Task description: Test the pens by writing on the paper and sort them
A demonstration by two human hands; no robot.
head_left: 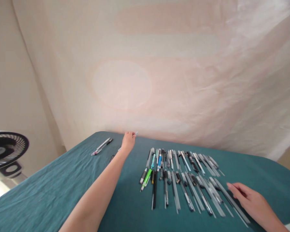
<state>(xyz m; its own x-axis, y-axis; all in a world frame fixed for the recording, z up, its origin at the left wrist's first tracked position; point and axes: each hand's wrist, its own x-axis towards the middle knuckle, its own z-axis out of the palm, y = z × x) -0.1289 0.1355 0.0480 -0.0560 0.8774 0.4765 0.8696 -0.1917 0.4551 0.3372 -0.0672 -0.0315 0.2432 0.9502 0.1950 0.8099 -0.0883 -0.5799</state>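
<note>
My left hand (129,141) reaches to the far side of the table, its fingers closed on a thin, pale pen (135,134). Partly hidden behind that forearm lie other pens (112,158). My right hand (244,195) is at the right end of the front row of pens (189,190), close beside the last long one. Its fingers are loosely bent and somewhat apart, and nothing shows in them. A back row of pens (176,159) lies behind the front one. A green pen (146,178) and a blue one (159,161) stand out among clear, black and grey ones.
A green-blue cloth covers the table (62,180). A few pens (102,146) lie together at its far left. Beyond the left edge is a black fan (7,151). Pale, wrinkled sheeting (183,80) hangs behind the table's back edge.
</note>
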